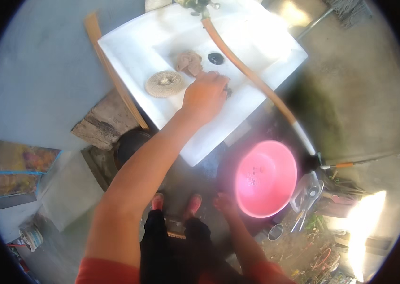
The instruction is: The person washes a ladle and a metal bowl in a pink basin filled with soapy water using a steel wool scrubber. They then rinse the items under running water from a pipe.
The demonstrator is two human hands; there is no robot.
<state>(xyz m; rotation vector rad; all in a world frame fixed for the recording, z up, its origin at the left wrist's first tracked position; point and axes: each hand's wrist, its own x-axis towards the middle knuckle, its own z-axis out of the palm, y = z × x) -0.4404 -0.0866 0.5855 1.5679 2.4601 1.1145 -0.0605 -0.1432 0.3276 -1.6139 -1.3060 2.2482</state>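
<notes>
A white sink (132, 46) stands before me, with a dark drain hole (216, 58) in its basin. My left hand (209, 90) reaches into the basin, its fingers curled over something dark and mostly hidden that shows at their right side. Just beyond the fingers lies a crumpled brown cloth (188, 62). A round woven scrubbing pad (165, 83) rests left of the hand. Lower down, my right hand (223, 203) is at the left side of a pink plastic basin (266, 179); blur hides whether it grips the rim.
An orange hose (246, 69) runs from the tap (196, 5) across the sink to the right. A wooden board (115, 76) leans along the sink's left edge, near a stone block (104, 120). A metal cup (275, 232) and utensils (308, 198) lie by the pink basin.
</notes>
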